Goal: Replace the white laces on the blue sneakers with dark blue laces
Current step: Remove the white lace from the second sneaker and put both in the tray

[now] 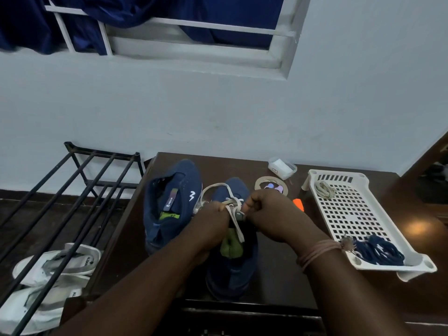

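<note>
Two blue sneakers stand on a dark brown table [274, 270]. The left sneaker [169, 204] has no lace that I can see. The right sneaker [232, 267] sits under my hands with a white lace [234, 214] still threaded at its top and looping out over the toe. My left hand [208, 226] pinches the white lace at the eyelets. My right hand [269, 214] grips the same lace from the other side. A bundle of dark blue laces [378, 253] lies in the near end of a white perforated tray [358, 214], where a coiled white lace [324, 189] also rests.
A roll of tape [260, 181], a small clear box [282, 167] and an orange object [298, 204] lie behind the sneakers. A black metal shoe rack [80, 195] stands left of the table, with white sneakers [55, 265] beneath it. A wall and window rise behind.
</note>
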{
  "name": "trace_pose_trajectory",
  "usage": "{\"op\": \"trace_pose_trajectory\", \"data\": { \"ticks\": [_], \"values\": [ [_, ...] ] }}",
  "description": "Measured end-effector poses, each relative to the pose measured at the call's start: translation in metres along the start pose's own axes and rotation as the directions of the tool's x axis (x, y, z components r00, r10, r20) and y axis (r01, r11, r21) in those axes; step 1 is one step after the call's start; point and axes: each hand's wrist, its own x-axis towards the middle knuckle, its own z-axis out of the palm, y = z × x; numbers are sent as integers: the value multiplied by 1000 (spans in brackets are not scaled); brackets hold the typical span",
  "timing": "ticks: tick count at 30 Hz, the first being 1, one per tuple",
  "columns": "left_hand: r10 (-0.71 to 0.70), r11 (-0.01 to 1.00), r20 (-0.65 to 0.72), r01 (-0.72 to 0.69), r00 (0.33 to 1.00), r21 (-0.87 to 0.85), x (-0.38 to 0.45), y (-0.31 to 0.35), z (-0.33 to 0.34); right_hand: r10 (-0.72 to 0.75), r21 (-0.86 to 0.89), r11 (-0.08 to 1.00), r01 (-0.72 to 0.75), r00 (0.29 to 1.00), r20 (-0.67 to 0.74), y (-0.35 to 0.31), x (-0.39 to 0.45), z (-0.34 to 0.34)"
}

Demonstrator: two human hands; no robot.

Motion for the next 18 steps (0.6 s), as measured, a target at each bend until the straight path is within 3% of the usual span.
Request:
{"op": "trace_pose_trajectory", "data": {
  "ticks": [2,4,8,10,11,13,15,16,18],
  "values": [
    [-19,993,36,23,999,-113,-2,0,-2,-32,-3,999,32,999,-12,-3,-1,2],
    [22,997,-5,-22,1000,-78,-7,0,-1,-47,-7,999,47,999,-15,-6,-1,6],
    [161,974,-35,-153,986,168,-16,14,-1,-41,30,999,41,999,4,-4,-3,8],
    [139,926,30,-141,990,350,-17,24,-8,20,149,988,-27,998,52,-4,0,6],
    [113,936,49,-122,992,331,-17,27,-12,62,189,979,-82,992,105,-5,1,5],
    [75,979,79,-88,994,183,-20,33,-18,133,311,931,-191,971,198,-8,2,2],
    [-8,995,62,14,998,-103,-27,39,-24,240,611,714,-342,939,246,-11,1,-4],
    [-63,950,59,78,996,-301,-28,41,-27,248,724,595,-348,937,246,-10,2,-8],
    [-71,859,44,84,997,-506,-24,46,-39,226,870,428,-245,961,160,-7,3,-19]
  ]
}}
